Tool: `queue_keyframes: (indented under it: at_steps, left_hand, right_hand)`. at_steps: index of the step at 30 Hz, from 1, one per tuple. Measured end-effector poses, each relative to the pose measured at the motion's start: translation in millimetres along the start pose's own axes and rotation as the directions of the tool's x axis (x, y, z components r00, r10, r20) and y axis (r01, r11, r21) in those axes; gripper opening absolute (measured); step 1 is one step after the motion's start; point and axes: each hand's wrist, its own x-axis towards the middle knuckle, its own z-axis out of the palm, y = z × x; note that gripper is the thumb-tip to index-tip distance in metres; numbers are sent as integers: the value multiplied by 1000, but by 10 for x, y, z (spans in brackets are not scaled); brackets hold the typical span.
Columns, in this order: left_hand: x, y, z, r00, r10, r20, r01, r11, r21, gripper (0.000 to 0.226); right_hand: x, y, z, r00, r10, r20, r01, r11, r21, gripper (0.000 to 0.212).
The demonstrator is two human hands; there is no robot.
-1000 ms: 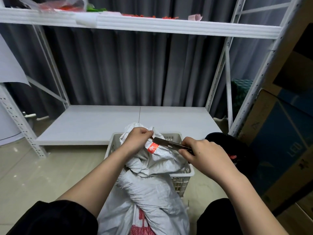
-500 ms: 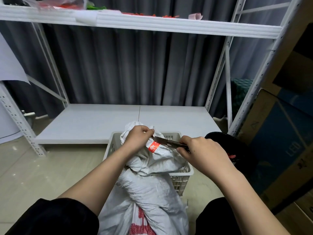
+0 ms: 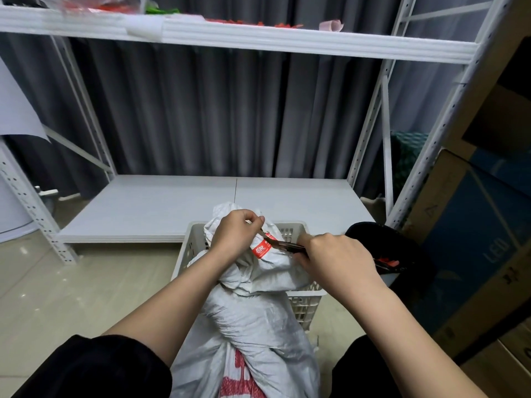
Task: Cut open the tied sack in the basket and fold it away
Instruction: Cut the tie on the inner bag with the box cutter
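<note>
A white woven sack [image 3: 253,320] with red print lies over the near rim of a white slotted plastic basket [image 3: 304,303] on the floor. My left hand [image 3: 235,235] pinches the bunched, tied top of the sack, just above a red tag [image 3: 262,249]. My right hand [image 3: 336,262] grips scissors [image 3: 283,245], whose dark blades point left and reach the tie beside the red tag. The handles are hidden inside my fist.
A white metal rack stands ahead, its low shelf [image 3: 201,208] just behind the basket and an upper shelf [image 3: 258,38] overhead. A black round object [image 3: 393,245] sits right of the basket. Cardboard boxes [image 3: 471,254] stand at right. Grey curtain behind.
The scissor blades have moved left, closer into the tied neck by the red tag. My left hand keeps its pinch on the sack top.
</note>
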Motion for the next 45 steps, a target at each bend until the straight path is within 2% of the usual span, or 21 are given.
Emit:
queue_keyframes:
  at_steps: [4, 7, 9, 11, 13, 16, 18, 20, 22, 25, 27, 29, 31, 33, 34, 36, 40, 45]
  left_hand:
    - [26, -65, -33, 1000, -17, -7, 16, 1000, -20, 25]
    - [22, -53, -13, 999, 2, 43, -1, 1000, -24, 27]
    - [-3, -44, -1, 995, 30, 94, -29, 999, -20, 28]
    - [-39, -55, 9, 992, 66, 106, -67, 998, 6, 29]
    - [-85, -66, 14, 988, 119, 102, -122, 992, 31, 29]
    - [-162, -43, 23, 956, 266, 126, -284, 945, 162, 26]
    - [-204, -18, 52, 924, 349, 158, -382, 877, 291, 20]
    - [-211, -19, 116, 898, 407, 165, -439, 811, 387, 19]
    - [-192, -35, 188, 875, 464, 140, -472, 750, 464, 15]
    - [-166, -35, 353, 796, 597, 94, -522, 600, 606, 13]
    - [-167, -5, 437, 765, 634, 115, -527, 514, 677, 18]
    - [-174, 18, 547, 757, 630, 176, -533, 438, 724, 31]
    - [-194, 62, 659, 779, 553, 296, -557, 392, 732, 54]
    - [-223, 95, 839, 764, 491, 420, -619, 373, 691, 65]
    - [-229, 106, 968, 749, 467, 470, -651, 388, 653, 66]
    - [-246, 133, 1224, 749, 356, 558, -657, 509, 556, 63]
    - [-273, 99, 1893, 701, 152, 697, -551, 736, 393, 59]
    - [-375, -29, 2682, 588, -47, 807, -445, 815, 372, 62]
  right_hand:
    - [-31, 132, 22, 999, 49, 20, -50, 999, 11, 25]
    - [-18, 198, 63, 995, 95, 33, -97, 994, 44, 27]
    - [1, 273, 120, 986, 162, 42, -166, 975, 146, 27]
    - [17, 375, 204, 968, 226, 105, -248, 913, 323, 23]
    - [21, 460, 321, 947, 252, 199, -321, 772, 549, 20]
    - [6, 534, 542, 903, 286, 321, -414, 377, 828, 14]
    - [-17, 561, 671, 870, 292, 399, -445, 114, 888, 11]
    - [-56, 564, 776, 838, 310, 449, -459, -44, 887, 12]
    - [-82, 542, 864, 813, 339, 474, -457, -135, 879, 12]
    - [-132, 531, 984, 761, 391, 518, -435, -286, 854, 9]
    - [-162, 546, 1105, 716, 406, 567, -421, -396, 816, 20]
    - [-192, 585, 1270, 655, 443, 612, -429, -449, 784, 30]
    - [-225, 644, 1463, 594, 489, 639, -457, -449, 768, 33]
    - [-253, 715, 1692, 536, 518, 666, -491, -450, 746, 33]
    - [-271, 753, 1814, 506, 525, 684, -506, -462, 728, 33]
    - [-310, 821, 2051, 451, 529, 719, -533, -487, 692, 32]
    - [-377, 1029, 2578, 345, 505, 791, -588, -540, 602, 35]
    - [-485, 1258, 3160, 202, 507, 838, -628, -590, 508, 41]
